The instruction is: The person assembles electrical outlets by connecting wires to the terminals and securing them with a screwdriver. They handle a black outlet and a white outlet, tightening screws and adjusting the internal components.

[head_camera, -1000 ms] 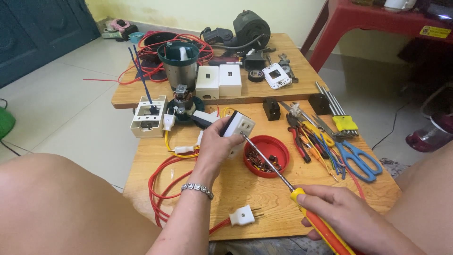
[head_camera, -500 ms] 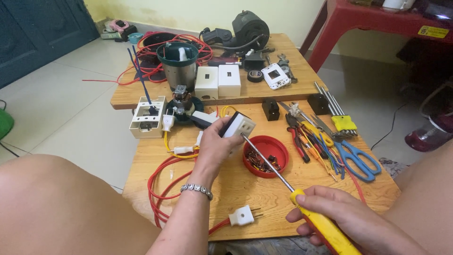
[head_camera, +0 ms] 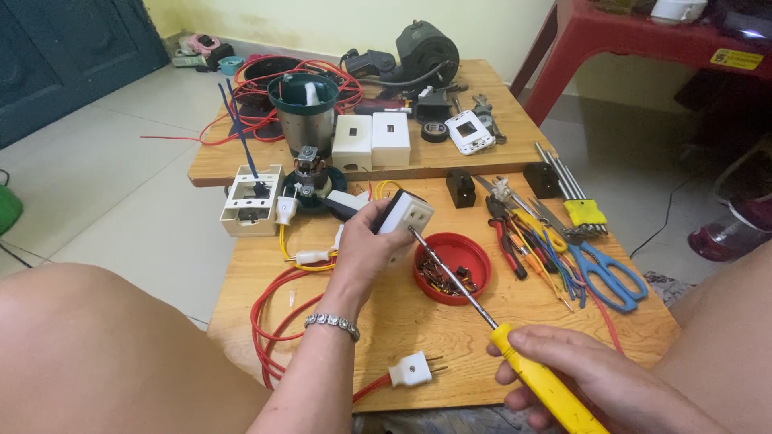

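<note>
Left hand [head_camera: 363, 245] is wrapped around a small white socket box [head_camera: 406, 215], holding it up over the wooden table [head_camera: 338, 378] with its face turned toward the right. Right hand [head_camera: 591, 378] is closed on the yellow handle of a long screwdriver [head_camera: 482, 309], whose tip touches the socket's face. Just below the shaft sits a red bowl [head_camera: 474, 251] of small bits, with a red cable [head_camera: 269, 321] and white plug [head_camera: 410, 370] nearer the table edge, pliers and blue scissors [head_camera: 607, 273] off right.

Socket [head_camera: 406, 215] above table [head_camera: 338, 386]; bowl [head_camera: 450, 259] right; plug [head_camera: 410, 370] in front.
</note>
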